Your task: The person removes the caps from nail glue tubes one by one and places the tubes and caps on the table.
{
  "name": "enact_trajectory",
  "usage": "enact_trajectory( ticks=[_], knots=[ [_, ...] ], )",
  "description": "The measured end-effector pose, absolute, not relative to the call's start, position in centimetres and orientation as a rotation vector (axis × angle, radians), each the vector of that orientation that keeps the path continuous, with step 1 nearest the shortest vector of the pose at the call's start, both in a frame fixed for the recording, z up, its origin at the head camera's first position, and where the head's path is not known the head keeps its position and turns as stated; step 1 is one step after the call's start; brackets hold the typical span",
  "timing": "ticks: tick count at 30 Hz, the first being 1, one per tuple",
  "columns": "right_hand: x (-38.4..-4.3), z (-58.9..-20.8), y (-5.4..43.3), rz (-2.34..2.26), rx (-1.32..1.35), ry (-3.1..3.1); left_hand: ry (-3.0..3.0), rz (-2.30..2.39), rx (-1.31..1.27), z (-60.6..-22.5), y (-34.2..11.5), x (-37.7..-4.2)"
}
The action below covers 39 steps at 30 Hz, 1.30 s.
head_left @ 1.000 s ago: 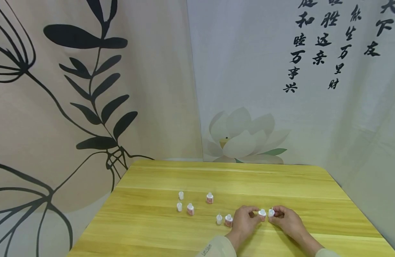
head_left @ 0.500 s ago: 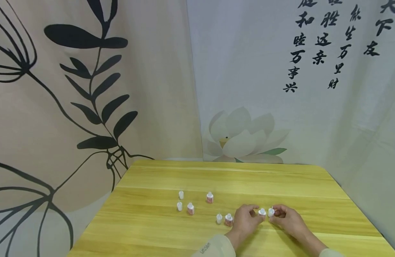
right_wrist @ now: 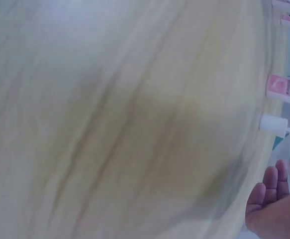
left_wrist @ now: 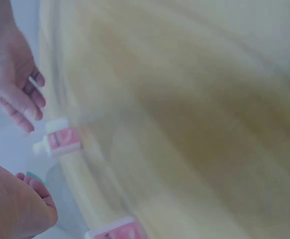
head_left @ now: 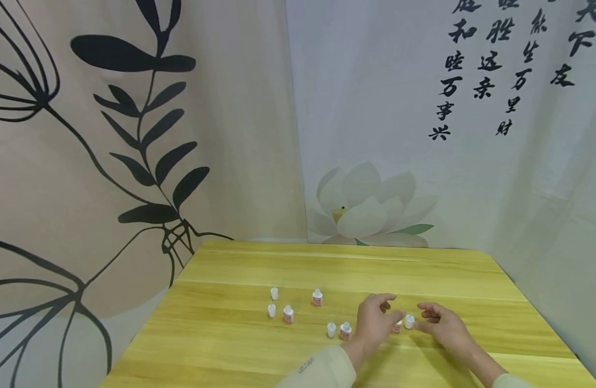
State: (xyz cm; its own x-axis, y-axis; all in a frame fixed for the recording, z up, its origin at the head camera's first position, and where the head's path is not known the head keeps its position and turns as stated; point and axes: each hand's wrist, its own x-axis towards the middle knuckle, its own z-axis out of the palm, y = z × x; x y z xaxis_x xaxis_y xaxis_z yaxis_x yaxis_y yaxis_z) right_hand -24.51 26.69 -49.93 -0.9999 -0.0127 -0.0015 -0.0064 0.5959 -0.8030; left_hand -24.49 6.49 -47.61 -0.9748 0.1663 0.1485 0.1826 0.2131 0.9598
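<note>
In the head view my left hand [head_left: 375, 320] is held with its fingers spread apart, just left of a small white bottle with a pink label [head_left: 397, 326], partly hidden behind the thumb. My right hand [head_left: 445, 330] has relaxed fingers, parted to the right of a small plain white piece with a thin tip [head_left: 409, 321]. That piece and the bottle stand side by side between the hands. In the left wrist view the labelled bottle [left_wrist: 64, 139] is upright on the table. The right wrist view has the white piece [right_wrist: 273, 124] close to the thumb of the right hand [right_wrist: 279, 204].
To the left on the wooden table [head_left: 220, 345] stand another white piece [head_left: 331, 329] and a labelled bottle [head_left: 345, 331] side by side. Farther back are two bottles [head_left: 288, 314] and two white pieces [head_left: 271, 310]. A printed curtain [head_left: 249, 134] hangs behind the table.
Both hands have let go: the left rises off the labelled bottle and the right draws back to the right of the white piece. Both pieces stay standing.
</note>
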Motion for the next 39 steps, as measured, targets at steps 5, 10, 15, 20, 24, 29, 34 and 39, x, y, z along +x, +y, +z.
enact_trajectory(
  ticks=[5, 10, 15, 20, 24, 29, 34, 39],
  knots=[
    [-24.6, -49.1, 27.2, -1.362, -0.019, 2.858, -2.414, -1.940, -0.365, -46.2, 5.8, -25.4],
    [-24.7, -47.8, 27.4, -1.353, -0.023, 2.888, -2.376, -1.946, -0.376, -44.9, 4.4, -26.6],
    [-24.9, -46.5, 28.0, -1.366, -0.033, 2.902, -2.337, -1.912, -0.376, -43.3, 2.7, -28.0],
    [-25.4, -45.4, 29.0, -1.323, -0.039, 2.960, -2.333, -1.870, -0.355, -42.0, 0.2, -29.4],
    [-25.5, -44.7, 29.7, -1.239, -0.074, 3.051, -2.313, -1.810, -0.302, -41.4, -2.0, -30.8],
    [-25.8, -44.4, 30.4, -1.168, -0.094, 3.121, -2.309, -1.731, -0.220, -41.1, -5.5, -32.3],
    [-26.3, -44.0, 30.9, -1.087, -0.116, 3.191, -2.312, -1.660, -0.167, -40.6, -9.5, -33.3],
    [-26.6, -44.0, 31.3, -0.972, -0.187, 3.286, -2.360, -1.500, -0.155, -40.8, -13.7, -34.1]
  ],
)
